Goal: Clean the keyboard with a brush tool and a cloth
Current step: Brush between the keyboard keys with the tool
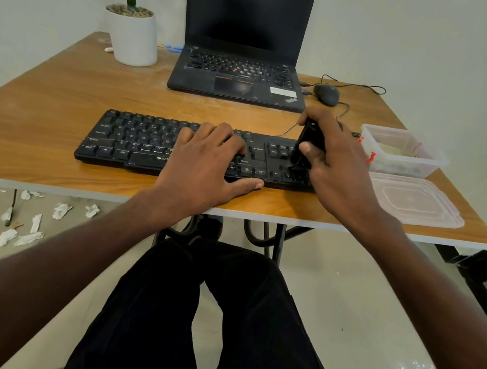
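Matt black plastic on wood-grain top

Keyboard & brush tool: matt black plastic. Table: smooth wood-look, satin sheen. Laptop: matt body, glossy screen. Container + lid: clear plastic. Plant pot: matt white. Floor: glossy tile.

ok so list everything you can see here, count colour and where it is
keyboard: 1, black, front middle of table
brush tool: 1, black, upright on keyboard's right end
laptop: 1, black, open, back of table
mouse: 1, black, wired, right of laptop
plant pot: 1, white, back left
container: 1, clear, right of keyboard
lid: 1, clear, in front of container
table: 1, wooden
paper scraps: several, white, floor at left
hands: left rests flat on keyboard; right grips brush tool
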### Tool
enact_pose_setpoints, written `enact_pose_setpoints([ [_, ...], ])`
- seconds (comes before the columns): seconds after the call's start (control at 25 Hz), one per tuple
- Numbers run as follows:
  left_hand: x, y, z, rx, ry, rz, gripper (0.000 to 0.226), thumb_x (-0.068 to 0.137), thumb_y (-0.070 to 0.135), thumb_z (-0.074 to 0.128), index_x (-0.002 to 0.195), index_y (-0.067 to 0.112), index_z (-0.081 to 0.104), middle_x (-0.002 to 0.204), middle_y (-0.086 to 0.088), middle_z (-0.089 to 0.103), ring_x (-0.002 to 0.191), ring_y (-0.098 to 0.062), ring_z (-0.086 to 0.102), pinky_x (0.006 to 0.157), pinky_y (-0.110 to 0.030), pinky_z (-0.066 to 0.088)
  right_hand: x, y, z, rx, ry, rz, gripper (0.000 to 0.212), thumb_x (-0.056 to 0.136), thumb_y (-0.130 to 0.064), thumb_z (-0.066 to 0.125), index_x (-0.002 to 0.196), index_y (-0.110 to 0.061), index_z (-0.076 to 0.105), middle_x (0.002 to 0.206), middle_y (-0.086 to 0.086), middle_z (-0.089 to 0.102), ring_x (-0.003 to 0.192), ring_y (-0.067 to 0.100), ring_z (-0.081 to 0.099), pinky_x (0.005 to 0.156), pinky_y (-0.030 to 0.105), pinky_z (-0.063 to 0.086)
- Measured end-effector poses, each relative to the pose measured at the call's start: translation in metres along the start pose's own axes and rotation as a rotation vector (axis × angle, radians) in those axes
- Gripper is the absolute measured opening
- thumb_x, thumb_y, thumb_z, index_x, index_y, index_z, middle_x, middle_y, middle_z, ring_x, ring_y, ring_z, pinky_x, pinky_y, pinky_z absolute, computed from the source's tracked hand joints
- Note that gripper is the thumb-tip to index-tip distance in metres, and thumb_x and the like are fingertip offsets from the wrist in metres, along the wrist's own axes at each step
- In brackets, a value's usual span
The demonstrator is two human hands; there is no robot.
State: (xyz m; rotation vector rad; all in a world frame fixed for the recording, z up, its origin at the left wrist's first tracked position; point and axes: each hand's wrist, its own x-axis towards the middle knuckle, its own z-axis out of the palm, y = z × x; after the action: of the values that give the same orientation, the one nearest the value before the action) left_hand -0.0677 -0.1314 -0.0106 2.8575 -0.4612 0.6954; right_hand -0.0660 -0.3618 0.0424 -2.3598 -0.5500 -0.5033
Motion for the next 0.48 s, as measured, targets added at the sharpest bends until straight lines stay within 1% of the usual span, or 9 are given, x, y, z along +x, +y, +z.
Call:
enact_pose_setpoints([
  [0.04,0.000,0.000,0.000,0.000,-0.004,-0.002,0.069,0.088,0.086,0.042,0.124,0.030,0.060,0.124,0.005,0.054,0.119,-0.020,0.049,0.100,-0.042,0.035,-0.001,0.000,-0.001,0.013,0.027,0.013,0.037,0.105,-0.011,0.055,0.132,-0.034,0.047,0.120,0.001,0.054,0.112,0.018,0.058,0.084,0.034,0.061],
  [0.08,0.000,0.000,0.000,0.001,-0.006,-0.003,0.069,0.088,0.086,0.042,0.124,0.030,0.060,0.124,0.005,0.054,0.119,-0.020,0.049,0.100,-0.042,0.036,-0.003,-0.001,-0.001,0.107,0.021,0.002,0.037,0.105,-0.011,0.054,0.134,-0.034,0.048,0.118,0.000,0.054,0.111,0.018,0.059,0.084,0.034,0.062],
  [0.12,0.001,0.000,0.000,0.004,-0.005,-0.004,0.069,0.088,0.086,0.042,0.124,0.030,0.060,0.124,0.006,0.054,0.119,-0.020,0.049,0.100,-0.043,0.036,-0.005,-0.004,-0.001,0.215,-0.026,-0.018,0.037,0.105,-0.011,0.053,0.135,-0.033,0.049,0.117,-0.003,0.054,0.112,0.017,0.061,0.082,0.032,0.062],
  [0.16,0.001,0.000,0.000,0.007,-0.003,-0.004,0.069,0.088,0.086,0.042,0.125,0.030,0.060,0.124,0.006,0.054,0.118,-0.020,0.049,0.100,-0.043,0.036,-0.006,-0.007,-0.001,0.266,-0.092,-0.038,0.036,0.106,-0.011,0.052,0.135,-0.033,0.050,0.117,-0.006,0.054,0.112,0.014,0.061,0.081,0.029,0.061],
  [0.24,0.000,0.000,0.001,0.007,-0.001,-0.002,0.069,0.088,0.086,0.043,0.125,0.030,0.060,0.124,0.005,0.054,0.118,-0.020,0.049,0.100,-0.043,0.036,-0.004,-0.010,-0.004,0.191,-0.163,-0.043,0.034,0.107,-0.014,0.052,0.134,-0.035,0.050,0.120,-0.009,0.055,0.112,0.011,0.060,0.081,0.025,0.059],
  [0.28,0.000,0.000,0.000,0.005,-0.001,-0.002,0.068,0.089,0.086,0.043,0.125,0.030,0.060,0.124,0.005,0.054,0.119,-0.020,0.049,0.101,-0.043,0.036,-0.001,-0.010,-0.007,0.114,-0.144,-0.029,0.034,0.106,-0.016,0.052,0.133,-0.036,0.050,0.122,-0.007,0.057,0.112,0.013,0.060,0.082,0.026,0.058],
  [0.36,0.000,0.000,0.000,0.002,-0.004,-0.003,0.069,0.089,0.086,0.042,0.125,0.030,0.059,0.125,0.006,0.054,0.120,-0.019,0.049,0.102,-0.043,0.036,0.002,-0.008,-0.012,-0.028,-0.037,0.009,0.034,0.106,-0.018,0.054,0.134,-0.035,0.051,0.124,0.000,0.060,0.111,0.017,0.059,0.083,0.031,0.057],
  [0.4,0.000,0.000,0.000,0.003,-0.006,-0.003,0.069,0.089,0.086,0.042,0.125,0.031,0.059,0.126,0.006,0.054,0.120,-0.019,0.049,0.103,-0.043,0.036,0.001,-0.008,-0.012,-0.021,0.014,0.012,0.034,0.106,-0.018,0.054,0.135,-0.035,0.050,0.123,0.002,0.061,0.111,0.018,0.060,0.082,0.032,0.059],
  [0.48,0.000,0.000,0.000,-0.001,-0.009,-0.003,0.068,0.089,0.086,0.042,0.125,0.031,0.059,0.125,0.006,0.054,0.120,-0.019,0.049,0.102,-0.043,0.036,-0.003,-0.009,-0.008,0.129,0.049,-0.006,0.035,0.106,-0.017,0.055,0.135,-0.035,0.051,0.122,0.001,0.060,0.112,0.018,0.063,0.082,0.033,0.062],
])
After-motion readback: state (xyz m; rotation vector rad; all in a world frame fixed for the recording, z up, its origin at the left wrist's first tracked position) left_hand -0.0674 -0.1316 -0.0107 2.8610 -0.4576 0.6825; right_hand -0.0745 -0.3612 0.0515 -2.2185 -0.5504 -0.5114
